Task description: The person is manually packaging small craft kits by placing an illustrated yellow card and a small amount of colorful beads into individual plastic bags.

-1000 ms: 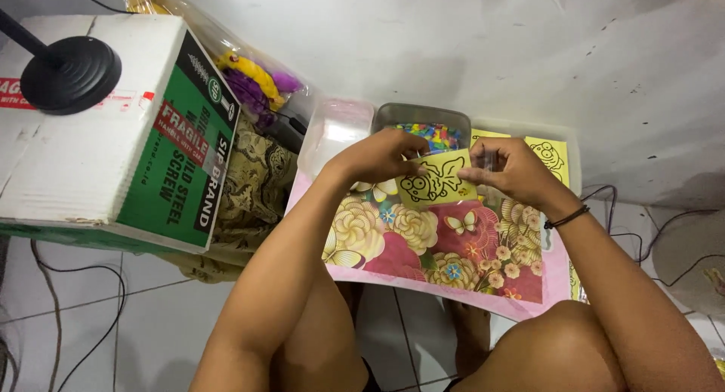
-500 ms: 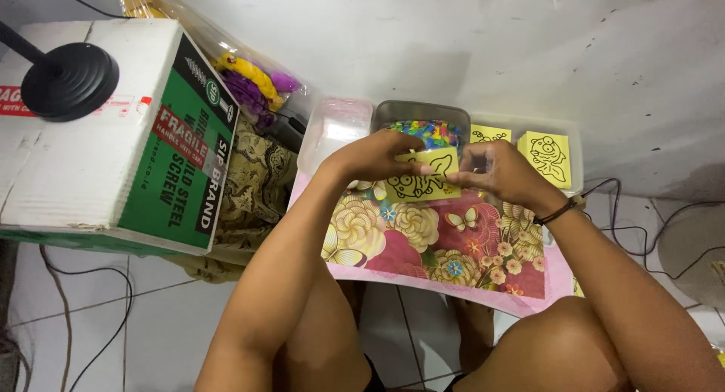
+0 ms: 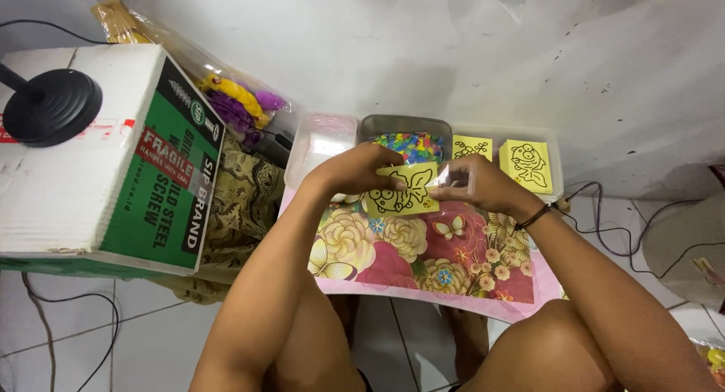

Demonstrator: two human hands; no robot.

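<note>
The card (image 3: 404,189) hangs just above the far half of the floral tray (image 3: 423,260), near its back edge and well inside its left and right edges. Behind it stands a row of containers against the wall (image 3: 423,52), so there is little room past it; toward the person, the tray's patterned surface lies open down to the pale near rim.

The left hand (image 3: 355,169) grips the card's left end, fingers curled over its top edge and closed on it. The right hand (image 3: 476,184) pinches the right end, where a clear glossy sleeve (image 3: 445,174) covers the card's corner; those fingers are closed narrow on the sleeve and card together. The card spans the gap between the 2 hands, tilted slightly up to the right.

It is a yellow rectangle with black line drawings, a cartoon bug and a butterfly shape.

Just behind it, a grey tub (image 3: 404,126) holds small multicoloured pieces. Left of that is a clear lidded box (image 3: 325,139); right of it, a clear bin (image 3: 555,150) holds 2 stacks of yellow cards (image 3: 526,164). A cardboard box (image 3: 91,165) stands well to the left, a black round base (image 3: 51,105) on top.
</note>
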